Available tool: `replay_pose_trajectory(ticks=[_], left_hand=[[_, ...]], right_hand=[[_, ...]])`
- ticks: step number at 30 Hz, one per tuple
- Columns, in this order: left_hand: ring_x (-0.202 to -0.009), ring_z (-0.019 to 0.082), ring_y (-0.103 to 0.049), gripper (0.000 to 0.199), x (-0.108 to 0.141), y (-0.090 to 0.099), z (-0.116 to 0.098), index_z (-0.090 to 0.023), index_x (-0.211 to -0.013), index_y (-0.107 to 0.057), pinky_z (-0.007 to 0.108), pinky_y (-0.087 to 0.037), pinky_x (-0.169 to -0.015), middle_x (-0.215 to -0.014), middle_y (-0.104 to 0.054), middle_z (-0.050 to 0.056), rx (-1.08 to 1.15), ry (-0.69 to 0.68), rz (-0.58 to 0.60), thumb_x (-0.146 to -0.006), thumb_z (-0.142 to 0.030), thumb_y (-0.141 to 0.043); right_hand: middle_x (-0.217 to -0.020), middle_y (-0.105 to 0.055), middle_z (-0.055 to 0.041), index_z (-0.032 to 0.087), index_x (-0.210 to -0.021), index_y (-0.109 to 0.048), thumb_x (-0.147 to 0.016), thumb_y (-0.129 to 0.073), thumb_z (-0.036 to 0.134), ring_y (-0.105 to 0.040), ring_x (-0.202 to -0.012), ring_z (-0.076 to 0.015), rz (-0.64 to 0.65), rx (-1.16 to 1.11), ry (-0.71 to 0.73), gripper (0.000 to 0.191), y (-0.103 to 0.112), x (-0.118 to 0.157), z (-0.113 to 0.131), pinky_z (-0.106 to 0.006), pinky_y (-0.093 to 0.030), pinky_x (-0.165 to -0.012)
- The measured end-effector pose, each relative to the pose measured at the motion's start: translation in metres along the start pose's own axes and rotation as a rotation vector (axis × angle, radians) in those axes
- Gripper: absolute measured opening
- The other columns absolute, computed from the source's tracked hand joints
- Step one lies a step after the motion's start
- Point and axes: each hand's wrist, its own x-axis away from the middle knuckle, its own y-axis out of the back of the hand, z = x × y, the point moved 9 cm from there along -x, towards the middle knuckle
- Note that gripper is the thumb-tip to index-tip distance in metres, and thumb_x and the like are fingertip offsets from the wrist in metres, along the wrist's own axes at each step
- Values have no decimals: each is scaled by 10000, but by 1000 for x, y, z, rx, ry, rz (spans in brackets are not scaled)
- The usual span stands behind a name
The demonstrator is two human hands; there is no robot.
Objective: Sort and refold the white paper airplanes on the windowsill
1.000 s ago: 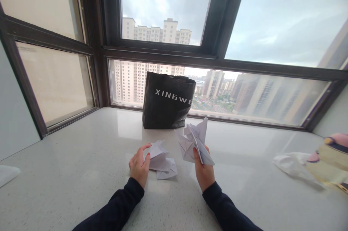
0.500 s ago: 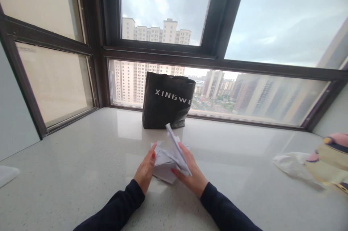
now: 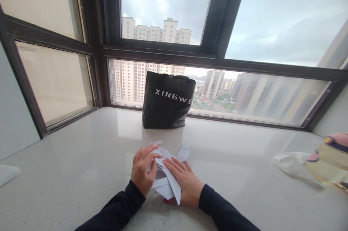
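Observation:
Several folded white papers (image 3: 163,186) lie in a loose pile on the pale speckled sill. My left hand (image 3: 143,167) is at the pile's left side, fingers apart and curved over the papers' upper left edge, with nothing gripped. On the right side my right hand (image 3: 185,180) rests with its fingers stretched out flat on top of the papers; its thumb is mostly hidden below them. One folded piece (image 3: 183,152) sticks out beyond the right fingertips. Behind the pile stands a black bag (image 3: 167,109) with white letters.
Dark window frames (image 3: 163,55) rise behind the pale sill (image 3: 89,173). At the right edge lie a white crumpled cloth or bag (image 3: 292,165) and a yellow and pink item (image 3: 330,155). A white object (image 3: 8,174) sits at the left edge.
The folded paper that stood up in my right hand now lies lower on the pile. My right hand has flattened over it, and my left hand has turned inward over the papers.

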Motion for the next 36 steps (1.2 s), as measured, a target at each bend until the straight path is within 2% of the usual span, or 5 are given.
replay_pose_trajectory(ticks=[8, 12, 16, 20, 36], left_hand=[[-1082, 251, -488, 271, 10, -41, 25, -258, -1012, -594, 485, -279, -947, -1128, -585, 40, -190, 129, 341, -789, -242, -441], [-1087, 257, -483, 294, 11, -42, 29, -275, -1033, -588, 486, -267, -955, -1155, -568, 28, -201, 153, 358, -775, -227, -457], [-1107, 265, -460, 335, 10, -35, 33, -261, -1098, -552, 459, -299, -934, -1192, -538, 44, -241, 207, 300, -785, -257, -435], [-1097, 256, -466, 341, 10, -34, 35, -248, -1113, -537, 441, -324, -916, -1207, -522, 62, -226, 246, 289, -804, -281, -398], [-972, 229, -528, 284, 4, -27, 18, -210, -1017, -539, 395, -402, -839, -1066, -577, 68, 59, 73, 136, -754, -208, -432]], right_hand=[[-1347, -341, -117, 256, -1316, -298, -388, -709, 579, -251, -1231, -365, -2, -145, 58, 1065, -5, 9, -12, -575, -173, -948], [-1166, -563, -72, 278, -1179, -505, -511, -649, 593, -485, -1085, -275, -37, -350, 28, 752, 16, 6, -25, -420, -363, -890], [-875, -667, -36, 239, -995, -610, -782, -425, 511, -603, -748, -177, -389, -300, -214, 391, 57, 3, -64, -312, -471, -661], [-952, -631, -85, 211, -960, -609, -767, -447, 481, -558, -876, -242, -556, -177, -357, 369, 58, 12, -91, -431, -413, -775], [-1222, -500, -98, 222, -1240, -423, -536, -678, 520, -438, -1112, -274, -179, -195, -99, 806, 19, 0, -22, -428, -298, -941]])
